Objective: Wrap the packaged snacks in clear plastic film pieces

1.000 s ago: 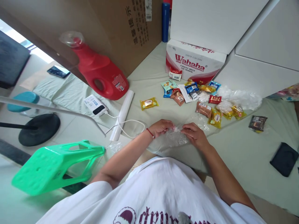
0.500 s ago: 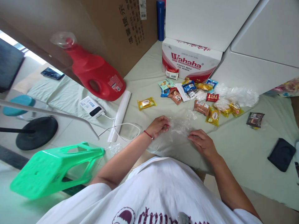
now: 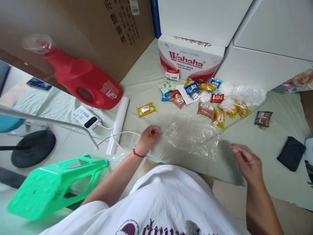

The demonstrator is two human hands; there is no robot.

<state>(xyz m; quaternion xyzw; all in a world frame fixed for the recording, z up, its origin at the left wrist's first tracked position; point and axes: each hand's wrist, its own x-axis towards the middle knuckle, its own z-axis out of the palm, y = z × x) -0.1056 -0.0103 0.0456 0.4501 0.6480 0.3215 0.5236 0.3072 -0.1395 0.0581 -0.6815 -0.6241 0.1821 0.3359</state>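
A clear plastic bag (image 3: 192, 135) lies spread on the pale green cloth between my two hands. Just beyond its left edge is my left hand (image 3: 148, 138), fingers curled in and nothing visible in them. To the right of the bag, my right hand (image 3: 248, 161) hovers with fingers stretched and thumb apart, holding nothing. Behind the bag sit a brown snack packet (image 3: 206, 110) and a yellow packet (image 3: 219, 118). Another yellow packet (image 3: 146, 109) lies alone at the upper left of the bag.
Several small snacks lie before a Wahaba-style white and red carton (image 3: 190, 58) printed "Wahaha". A red jug (image 3: 85, 81), white roll (image 3: 118, 125) and cabled power bank (image 3: 86, 117) are on the left. The green stool (image 3: 49, 186) lies tipped; a dark pouch (image 3: 291, 153) is rightmost.
Both hands have let go of the plastic bag and moved apart, left hand leftward, right hand rightward. The bag, crumpled before, now lies spread out. The view has shifted slightly.
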